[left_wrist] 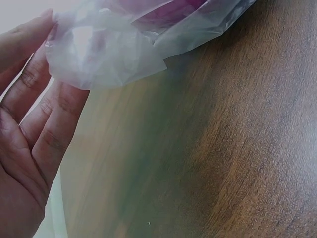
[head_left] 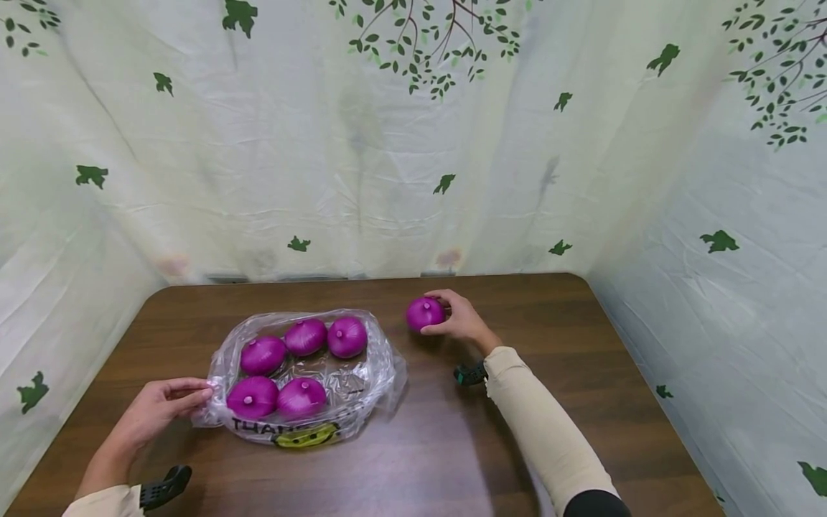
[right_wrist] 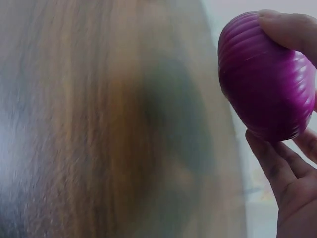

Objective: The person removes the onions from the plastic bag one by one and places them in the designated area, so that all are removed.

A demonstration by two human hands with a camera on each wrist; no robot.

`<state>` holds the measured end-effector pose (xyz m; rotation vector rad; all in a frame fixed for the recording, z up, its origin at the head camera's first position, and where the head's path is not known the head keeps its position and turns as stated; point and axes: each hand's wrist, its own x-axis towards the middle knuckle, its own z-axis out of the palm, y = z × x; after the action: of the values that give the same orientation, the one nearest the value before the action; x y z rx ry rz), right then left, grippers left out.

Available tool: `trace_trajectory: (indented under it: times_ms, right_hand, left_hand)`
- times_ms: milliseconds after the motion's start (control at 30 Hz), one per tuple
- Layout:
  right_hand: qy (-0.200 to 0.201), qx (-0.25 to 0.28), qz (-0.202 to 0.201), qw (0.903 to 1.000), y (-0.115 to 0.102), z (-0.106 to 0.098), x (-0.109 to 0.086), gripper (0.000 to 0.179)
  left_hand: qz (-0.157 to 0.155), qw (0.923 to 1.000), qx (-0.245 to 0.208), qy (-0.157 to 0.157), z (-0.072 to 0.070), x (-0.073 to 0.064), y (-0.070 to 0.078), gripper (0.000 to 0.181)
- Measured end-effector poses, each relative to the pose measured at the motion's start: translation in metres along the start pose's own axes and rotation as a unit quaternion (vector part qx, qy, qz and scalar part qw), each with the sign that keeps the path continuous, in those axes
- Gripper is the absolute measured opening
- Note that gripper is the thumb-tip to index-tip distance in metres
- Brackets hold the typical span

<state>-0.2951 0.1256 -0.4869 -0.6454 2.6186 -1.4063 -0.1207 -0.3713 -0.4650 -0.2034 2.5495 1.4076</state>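
My right hand (head_left: 460,317) holds a shiny purple onion (head_left: 424,314) between thumb and fingers, over the table right of the bag. The right wrist view shows the same ribbed onion (right_wrist: 267,79) gripped at its two ends. On the left, my left hand (head_left: 161,406) pinches the edge of a clear plastic bag (head_left: 381,373), whose mouth lies spread wide. Its crumpled film (left_wrist: 104,59) is between thumb and fingers in the left wrist view. Several more purple onions, such as one at the front (head_left: 301,398), sit inside the bag, along its left and back sides.
A brown wooden table (head_left: 452,445) carries everything. Pale curtains (head_left: 388,215) with green leaf prints stand behind it and on both sides. Dark straps with small devices (head_left: 470,373) sit at both wrists.
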Motion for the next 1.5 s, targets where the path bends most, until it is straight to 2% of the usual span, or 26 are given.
trace_trajectory:
  times_ms: [300, 633, 900, 1133, 1500]
  right_hand:
    - [0.014, -0.009, 0.023, 0.9996, 0.011, -0.002, -0.002, 0.069]
    - [0.029, 0.013, 0.058, 0.9978, 0.021, -0.003, -0.005, 0.07]
    - [0.024, 0.034, 0.085, 0.9955, 0.03, -0.004, -0.008, 0.071]
    - [0.015, 0.068, 0.086, 0.9939, 0.033, -0.006, -0.01, 0.071]
    - [0.002, 0.075, 0.081, 0.9939, 0.038, -0.007, -0.01, 0.073]
  left_hand:
    - [-0.002, 1.0, 0.002, -0.003, 0.0, 0.0, 0.0, 0.046]
    - [-0.004, 1.0, -0.006, 0.002, 0.003, -0.001, 0.0, 0.046]
    - [-0.009, 0.9999, -0.007, 0.003, 0.002, -0.001, -0.001, 0.047]
    - [-0.004, 0.9999, -0.017, 0.002, 0.003, -0.001, -0.002, 0.044]
    - [-0.004, 0.9999, -0.01, 0.003, 0.003, -0.001, -0.002, 0.045]
